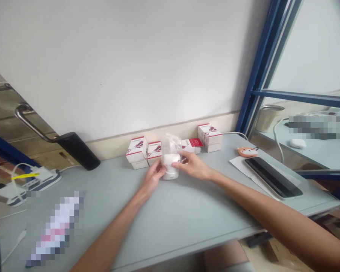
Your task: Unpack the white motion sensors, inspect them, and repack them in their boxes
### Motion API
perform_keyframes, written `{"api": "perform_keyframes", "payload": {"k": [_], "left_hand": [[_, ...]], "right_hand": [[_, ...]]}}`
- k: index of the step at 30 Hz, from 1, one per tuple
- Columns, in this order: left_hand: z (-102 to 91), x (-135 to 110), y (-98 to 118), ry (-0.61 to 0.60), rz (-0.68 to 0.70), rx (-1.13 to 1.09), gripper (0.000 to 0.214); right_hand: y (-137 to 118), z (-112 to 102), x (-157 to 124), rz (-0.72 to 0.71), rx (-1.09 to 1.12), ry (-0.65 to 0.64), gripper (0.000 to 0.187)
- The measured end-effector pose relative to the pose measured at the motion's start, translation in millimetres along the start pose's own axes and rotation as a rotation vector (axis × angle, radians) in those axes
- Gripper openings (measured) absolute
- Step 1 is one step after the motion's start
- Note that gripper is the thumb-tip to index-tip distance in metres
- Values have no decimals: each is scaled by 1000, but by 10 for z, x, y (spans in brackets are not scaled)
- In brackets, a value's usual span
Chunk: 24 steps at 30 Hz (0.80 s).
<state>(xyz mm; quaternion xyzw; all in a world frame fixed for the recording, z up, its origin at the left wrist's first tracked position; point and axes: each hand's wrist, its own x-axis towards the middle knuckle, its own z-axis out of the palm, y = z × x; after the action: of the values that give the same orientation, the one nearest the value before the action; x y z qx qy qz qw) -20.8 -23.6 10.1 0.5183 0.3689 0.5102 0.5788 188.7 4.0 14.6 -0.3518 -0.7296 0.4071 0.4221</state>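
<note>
Both of my hands reach to the back of the grey table [170, 219] and hold a small white object in a clear plastic bag [171, 160]. My left hand [153, 177] grips its left side, fingers curled round it. My right hand [193, 165] pinches its right side. The bag's top stands upright above the white object. Just behind it, along the wall, lie several small white-and-red boxes [137, 151], some stacked, with more boxes [209, 136] to the right.
A black cylinder [79, 150] on a metal handle lies at the left. A power strip [31, 181] with cables sits at the far left. A black tablet [273, 176] on white paper and an orange fox-shaped item [248, 152] lie at the right, by a blue frame [257, 71].
</note>
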Motion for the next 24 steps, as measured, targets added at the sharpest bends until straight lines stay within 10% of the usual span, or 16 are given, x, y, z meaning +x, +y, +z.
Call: {"api": "perform_keyframes", "payload": {"k": [10, 14, 24], "left_hand": [[-52, 29, 54, -30, 100, 184, 51], [-45, 38, 3, -54, 81, 247, 50], [-17, 9, 0, -7, 178, 191, 50]], "right_hand": [[46, -72, -46, -92, -314, -125, 40], [37, -103, -46, -102, -218, -72, 64], [48, -114, -11, -23, -135, -118, 45]]}}
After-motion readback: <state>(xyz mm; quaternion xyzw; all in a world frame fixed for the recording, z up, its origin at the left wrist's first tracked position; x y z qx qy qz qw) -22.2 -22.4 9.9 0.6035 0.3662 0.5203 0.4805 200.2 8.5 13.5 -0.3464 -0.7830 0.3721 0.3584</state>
